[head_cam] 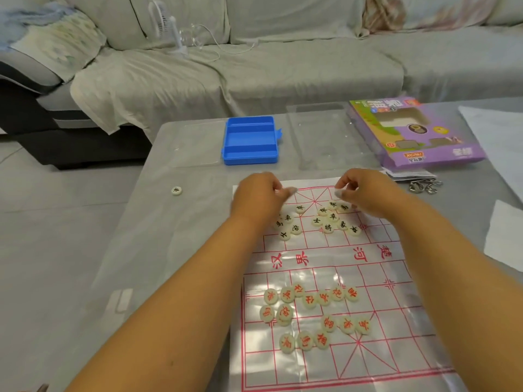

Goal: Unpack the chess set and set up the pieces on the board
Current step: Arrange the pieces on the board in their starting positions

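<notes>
Hands, left [256, 190] and right [359, 190], each pinch something too blurred to identify.

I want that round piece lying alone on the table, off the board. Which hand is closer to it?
The left hand. The lone piece lies off to its left, past the board's edge. The right hand is farther, over the board's far right side.
</notes>
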{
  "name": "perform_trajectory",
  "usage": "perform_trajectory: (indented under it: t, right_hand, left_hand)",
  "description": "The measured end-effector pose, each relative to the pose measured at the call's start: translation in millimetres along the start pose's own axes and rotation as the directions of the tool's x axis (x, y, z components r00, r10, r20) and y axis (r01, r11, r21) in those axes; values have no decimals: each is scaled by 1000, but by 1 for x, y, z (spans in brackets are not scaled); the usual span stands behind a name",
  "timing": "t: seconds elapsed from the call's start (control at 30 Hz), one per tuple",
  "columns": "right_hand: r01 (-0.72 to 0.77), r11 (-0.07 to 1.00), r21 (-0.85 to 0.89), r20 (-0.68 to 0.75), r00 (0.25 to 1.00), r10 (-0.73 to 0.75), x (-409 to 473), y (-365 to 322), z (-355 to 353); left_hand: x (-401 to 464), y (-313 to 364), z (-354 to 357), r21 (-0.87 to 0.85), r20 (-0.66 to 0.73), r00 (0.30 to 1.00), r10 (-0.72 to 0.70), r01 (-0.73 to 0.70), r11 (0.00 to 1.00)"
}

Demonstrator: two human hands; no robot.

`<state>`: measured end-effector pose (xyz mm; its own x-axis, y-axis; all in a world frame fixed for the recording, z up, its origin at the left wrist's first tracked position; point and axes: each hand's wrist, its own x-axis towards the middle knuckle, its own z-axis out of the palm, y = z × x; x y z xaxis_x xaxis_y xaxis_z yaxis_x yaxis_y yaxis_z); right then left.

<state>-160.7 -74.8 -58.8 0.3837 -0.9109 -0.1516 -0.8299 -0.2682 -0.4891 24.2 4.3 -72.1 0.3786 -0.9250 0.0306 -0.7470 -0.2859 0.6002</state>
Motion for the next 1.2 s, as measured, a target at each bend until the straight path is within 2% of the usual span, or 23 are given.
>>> perform_trajectory:
  t: [0.1, 0.17, 0.27, 0.33, 0.47, 0.53, 0.63, 0.7, 0.77, 0.87, 0.97, 1.2]
  right_hand:
    - [15, 1000, 22, -80, 997, -14, 4, -7, -1]
    - [27, 999, 42, -96, 995, -23, 5, -12, 1]
    - [38, 996, 79, -97, 995, -30, 6, -19, 8]
    - [39, 996, 79, -101, 994, -31, 8, -20, 13]
    - [25, 997, 70, -96, 995, -18, 8, -17, 15]
    - [4, 997, 73, -94, 996, 3, 7, -16, 13]
    - [-21, 996, 85, -125, 992, 32, 1, -12, 11]
    - [-13, 994, 107, -137, 990, 28, -5, -8, 10]
    - [-9, 994, 108, -132, 991, 24, -12, -5, 7]
    - [-5, 995, 95, -145, 989, 19, -25, 2, 2]
    - [6, 993, 114, -175, 984, 15, -38, 11, -3]
    - [26, 989, 148, -159, 987, -2, -79, 23, 3]
  left_hand:
    - [6, -43, -29, 19, -277, 952, -133, 144, 989]
    - [10, -74, -47, 72, -377, 893, -246, 293, 954]
    - [15, -111, -62, 103, -369, 845, -387, 451, 886]
    - [21, -125, -64, 99, -327, 847, -419, 472, 876]
    - [28, -119, -67, 107, -210, 893, -398, 426, 898]
    - [26, -102, -64, 81, -206, 915, -347, 369, 926]
    - [13, -54, -46, 9, -177, 976, -127, 130, 991]
    - [3, -24, -26, -1, -77, 997, 24, -24, 1000]
    - [-4, -3, -6, 17, 15, 995, 96, -96, 995]
    - [-12, 10, 16, 71, 91, 991, 96, -102, 992]
    - [-21, 11, 25, 96, 106, 989, 104, -114, 989]
    - [-57, 18, 7, 33, 108, 987, 116, -120, 992]
